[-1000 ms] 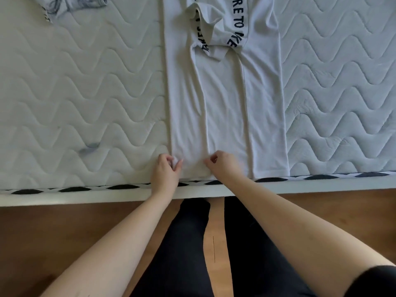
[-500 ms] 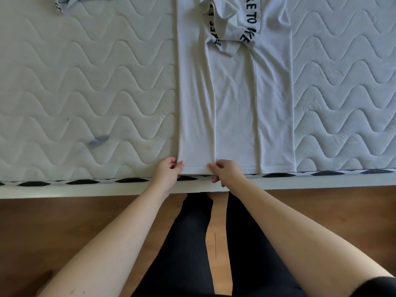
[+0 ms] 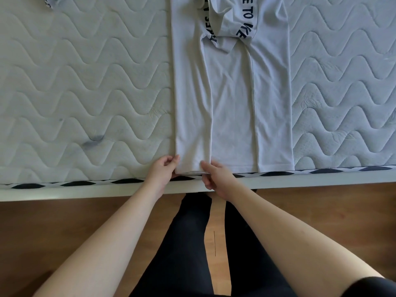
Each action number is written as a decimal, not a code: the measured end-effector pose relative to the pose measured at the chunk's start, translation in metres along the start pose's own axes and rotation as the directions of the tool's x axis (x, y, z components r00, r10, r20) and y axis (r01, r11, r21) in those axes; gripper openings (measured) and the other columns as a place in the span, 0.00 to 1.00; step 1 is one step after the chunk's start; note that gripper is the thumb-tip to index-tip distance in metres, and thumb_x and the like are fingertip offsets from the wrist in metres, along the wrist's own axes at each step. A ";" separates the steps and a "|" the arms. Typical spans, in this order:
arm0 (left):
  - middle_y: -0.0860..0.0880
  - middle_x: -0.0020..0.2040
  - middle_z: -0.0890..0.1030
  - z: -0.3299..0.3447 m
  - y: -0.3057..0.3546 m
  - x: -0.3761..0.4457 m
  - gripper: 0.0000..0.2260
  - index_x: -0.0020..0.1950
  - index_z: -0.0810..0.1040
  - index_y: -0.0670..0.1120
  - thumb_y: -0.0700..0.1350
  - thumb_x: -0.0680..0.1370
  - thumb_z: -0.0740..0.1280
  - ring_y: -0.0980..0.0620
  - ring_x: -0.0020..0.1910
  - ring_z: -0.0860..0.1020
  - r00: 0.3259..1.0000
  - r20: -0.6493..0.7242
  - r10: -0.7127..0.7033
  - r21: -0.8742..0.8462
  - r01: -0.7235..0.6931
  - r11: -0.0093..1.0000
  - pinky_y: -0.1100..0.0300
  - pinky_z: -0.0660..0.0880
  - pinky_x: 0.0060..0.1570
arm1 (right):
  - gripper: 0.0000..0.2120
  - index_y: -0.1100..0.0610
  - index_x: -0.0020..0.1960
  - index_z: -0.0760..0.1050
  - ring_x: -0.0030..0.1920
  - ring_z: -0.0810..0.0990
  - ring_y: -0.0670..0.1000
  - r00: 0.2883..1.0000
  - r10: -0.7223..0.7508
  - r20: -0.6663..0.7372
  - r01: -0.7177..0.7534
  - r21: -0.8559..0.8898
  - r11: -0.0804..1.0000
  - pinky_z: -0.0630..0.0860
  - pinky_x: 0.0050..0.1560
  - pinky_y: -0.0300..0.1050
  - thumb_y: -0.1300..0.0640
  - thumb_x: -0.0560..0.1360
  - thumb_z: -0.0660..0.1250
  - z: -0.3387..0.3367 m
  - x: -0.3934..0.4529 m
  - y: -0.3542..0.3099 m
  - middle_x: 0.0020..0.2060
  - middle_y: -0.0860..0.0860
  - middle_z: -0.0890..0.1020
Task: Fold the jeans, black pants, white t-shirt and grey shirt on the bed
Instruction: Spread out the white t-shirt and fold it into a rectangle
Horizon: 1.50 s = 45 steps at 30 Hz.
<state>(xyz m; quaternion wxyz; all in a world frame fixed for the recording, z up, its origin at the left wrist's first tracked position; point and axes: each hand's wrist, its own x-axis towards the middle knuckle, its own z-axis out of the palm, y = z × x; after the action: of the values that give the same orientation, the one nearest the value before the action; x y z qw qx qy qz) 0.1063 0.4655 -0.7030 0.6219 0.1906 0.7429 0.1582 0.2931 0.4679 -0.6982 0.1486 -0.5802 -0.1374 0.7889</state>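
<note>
The white t-shirt lies lengthwise on the bed, both sides folded in to a long strip, its sleeves with black lettering turned over near the top. My left hand pinches the hem at the strip's near left corner. My right hand pinches the same hem a little further right, at the inner edge of the left folded panel. Both hands are at the mattress's near edge. A scrap of patterned blue-grey fabric shows at the top left; I cannot tell which garment it is.
The quilted white mattress has a dark stain left of the shirt. Its near edge carries a black-and-white trim above the white bed frame. Below are a wooden floor and my legs in black.
Both hands slid a little toward the bed's near edge along the hem and now pinch the hem's edge; the view shifted so the shirt sits further right.
</note>
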 end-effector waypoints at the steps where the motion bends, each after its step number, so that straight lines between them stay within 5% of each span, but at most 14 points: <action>1: 0.48 0.57 0.82 -0.001 0.002 0.001 0.17 0.58 0.79 0.46 0.57 0.78 0.66 0.49 0.59 0.78 1.000 0.015 -0.026 -0.033 0.027 0.999 0.48 0.73 0.64 | 0.07 0.53 0.51 0.77 0.25 0.66 0.48 0.999 0.027 0.020 -0.028 0.063 0.998 0.64 0.25 0.38 0.54 0.80 0.61 0.002 0.001 0.002 0.32 0.51 0.72; 8: 0.49 0.55 0.84 0.000 0.014 0.000 0.15 0.58 0.78 0.47 0.56 0.78 0.67 0.50 0.54 0.82 0.987 0.100 -0.129 -0.303 0.154 0.940 0.54 0.80 0.52 | 0.07 0.58 0.52 0.71 0.25 0.64 0.47 0.983 0.115 0.146 -0.168 0.425 0.890 0.65 0.25 0.39 0.60 0.79 0.55 0.012 0.000 0.004 0.37 0.50 0.81; 11: 0.53 0.55 0.81 0.006 0.008 -0.005 0.09 0.59 0.76 0.52 0.45 0.80 0.61 0.53 0.56 0.79 0.997 -0.050 0.051 -0.074 -0.055 0.996 0.51 0.76 0.59 | 0.07 0.56 0.52 0.70 0.24 0.63 0.48 0.987 0.127 0.099 -0.155 0.388 0.909 0.64 0.25 0.39 0.59 0.79 0.54 0.012 -0.001 0.002 0.40 0.50 0.81; 14: 0.59 0.61 0.75 0.008 -0.008 -0.018 0.26 0.70 0.65 0.56 0.35 0.76 0.61 0.61 0.59 0.75 0.964 0.015 0.265 0.136 -0.264 0.955 0.56 0.73 0.63 | 0.03 0.56 0.49 0.71 0.24 0.63 0.48 0.993 0.104 0.047 -0.113 0.265 0.958 0.63 0.26 0.39 0.60 0.78 0.58 0.008 -0.003 -0.002 0.39 0.51 0.76; 18: 0.54 0.71 0.67 0.021 -0.018 -0.030 0.42 0.77 0.52 0.58 0.41 0.70 0.73 0.66 0.58 0.67 0.910 0.071 0.409 0.350 -0.407 0.844 0.77 0.66 0.48 | 0.09 0.56 0.40 0.68 0.21 0.61 0.47 0.991 0.040 0.130 -0.068 0.219 0.973 0.60 0.23 0.39 0.62 0.79 0.56 0.001 -0.011 -0.013 0.27 0.48 0.72; 20: 0.51 0.71 0.66 0.031 -0.015 -0.030 0.43 0.78 0.53 0.52 0.44 0.70 0.75 0.67 0.58 0.65 0.860 0.013 0.511 0.415 -0.469 0.780 0.74 0.64 0.48 | 0.09 0.57 0.40 0.69 0.22 0.61 0.47 0.983 0.020 0.181 -0.055 0.191 0.980 0.61 0.24 0.39 0.62 0.79 0.56 0.000 -0.015 -0.016 0.29 0.49 0.74; 24: 0.49 0.62 0.78 0.036 0.000 -0.030 0.32 0.76 0.60 0.53 0.40 0.75 0.68 0.46 0.55 0.78 0.835 -0.239 0.495 0.455 -0.355 0.817 0.52 0.75 0.45 | 0.10 0.55 0.41 0.73 0.23 0.62 0.48 0.981 0.004 0.195 -0.040 0.184 0.982 0.63 0.24 0.39 0.63 0.78 0.58 -0.004 -0.015 -0.021 0.34 0.50 0.72; 27: 0.50 0.54 0.80 0.031 -0.001 -0.029 0.30 0.73 0.61 0.55 0.37 0.75 0.65 0.44 0.47 0.79 0.850 -0.260 0.458 0.518 -0.277 0.809 0.48 0.77 0.40 | 0.11 0.52 0.42 0.80 0.25 0.67 0.49 0.999 -0.021 0.039 0.022 -0.021 1.000 0.68 0.28 0.40 0.58 0.79 0.61 -0.010 -0.013 -0.020 0.29 0.47 0.74; 31: 0.48 0.50 0.79 0.023 -0.013 -0.031 0.26 0.70 0.67 0.47 0.38 0.74 0.69 0.44 0.41 0.79 0.830 -0.219 0.513 0.660 -0.261 0.704 0.50 0.76 0.35 | 0.10 0.55 0.48 0.79 0.26 0.77 0.46 0.975 -0.110 -0.192 0.015 -0.439 0.899 0.76 0.34 0.43 0.49 0.78 0.65 -0.017 -0.008 -0.010 0.29 0.49 0.82; 34: 0.46 0.43 0.78 0.019 -0.019 -0.032 0.16 0.57 0.74 0.42 0.39 0.72 0.72 0.44 0.34 0.76 0.771 -0.112 0.627 0.798 -0.306 0.519 0.53 0.72 0.27 | 0.11 0.51 0.47 0.78 0.28 0.79 0.44 0.958 -0.144 -0.249 -0.016 -0.546 0.837 0.74 0.32 0.41 0.45 0.77 0.64 -0.016 -0.007 -0.006 0.34 0.45 0.85; 39: 0.44 0.38 0.77 0.018 -0.022 -0.034 0.15 0.54 0.79 0.39 0.33 0.68 0.72 0.43 0.27 0.72 0.715 0.009 0.699 0.895 -0.317 0.313 0.55 0.70 0.21 | 0.13 0.53 0.44 0.78 0.26 0.79 0.43 0.944 -0.186 -0.271 -0.048 -0.673 0.738 0.77 0.35 0.42 0.44 0.78 0.63 -0.016 -0.007 -0.008 0.31 0.47 0.84; 45: 0.44 0.41 0.77 0.015 -0.022 -0.031 0.12 0.55 0.78 0.41 0.34 0.73 0.68 0.43 0.31 0.74 0.784 -0.006 0.621 0.867 -0.305 0.394 0.54 0.72 0.25 | 0.15 0.52 0.39 0.77 0.26 0.79 0.46 0.951 -0.123 -0.283 -0.133 -0.736 0.664 0.73 0.31 0.40 0.44 0.78 0.63 -0.012 -0.005 -0.017 0.30 0.48 0.82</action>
<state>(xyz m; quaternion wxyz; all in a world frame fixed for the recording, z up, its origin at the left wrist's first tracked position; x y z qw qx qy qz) 0.1241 0.4317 -0.6891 0.2499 0.6334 0.7322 -0.0136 0.3070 0.4818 -0.6902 -0.0849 -0.7059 -0.4220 0.5625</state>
